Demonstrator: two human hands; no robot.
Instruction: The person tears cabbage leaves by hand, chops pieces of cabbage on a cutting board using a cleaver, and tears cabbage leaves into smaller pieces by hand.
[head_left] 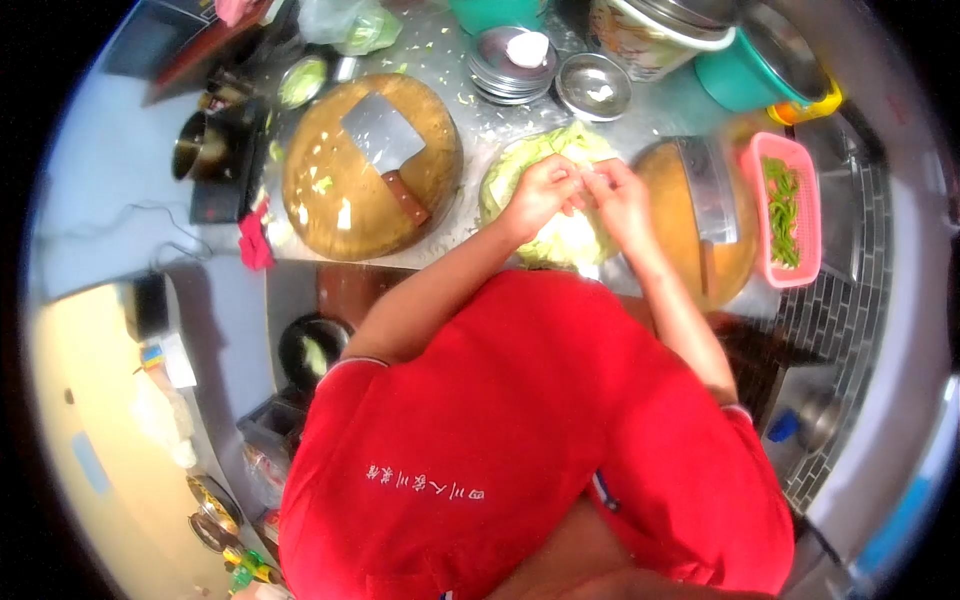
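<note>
A heap of pale green cabbage leaves (565,240) lies on the metal counter in front of me, in what looks like a shallow round container. Over the heap, my left hand (545,195) and my right hand (618,200) meet at the fingertips. Both are closed in a pinch. A small pale bit shows between them, seemingly a piece of cabbage leaf, partly hidden by the fingers. One cleaver (384,135) rests on the round wooden chopping board (330,225) to the left. Another cleaver (709,190) lies on a second round board (665,215), just right of my right hand.
Stacked metal plates (510,85) and a metal bowl (594,87) stand behind the cabbage. A pink basket (815,215) of green peppers is at the far right. Teal tubs (735,80) and a white-rimmed bucket (640,45) fill the back. A red cloth (255,238) hangs at the left edge.
</note>
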